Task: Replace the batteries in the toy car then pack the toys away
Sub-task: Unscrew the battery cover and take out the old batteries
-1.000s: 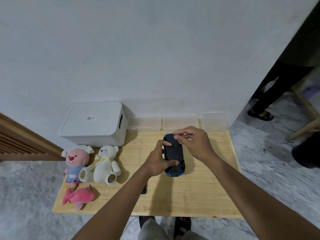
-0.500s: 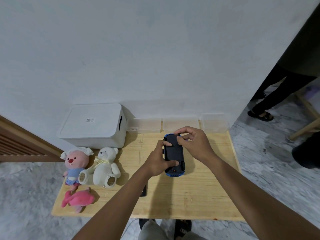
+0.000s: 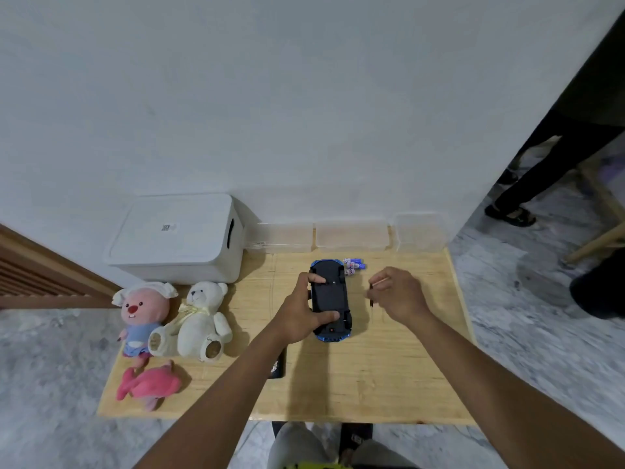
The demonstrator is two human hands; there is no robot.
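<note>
A blue toy car lies upside down on the wooden table, its black underside facing up. My left hand grips it from the left, fingers curled over the underside. My right hand hovers to the right of the car and pinches a thin screwdriver that points down at the table. Small blue-and-white batteries lie by the car's far right corner.
A white lidded storage box stands at the back left, and three clear tubs line the wall. Three plush toys sit at the left: a pink-faced one, a white bear, a pink one. A dark phone lies under my left forearm. A person stands at the right.
My right hand has left the car's far end and moved right, now holding the screwdriver clear of the car. The batteries behind the car have come into sight. My left hand keeps its grip.
</note>
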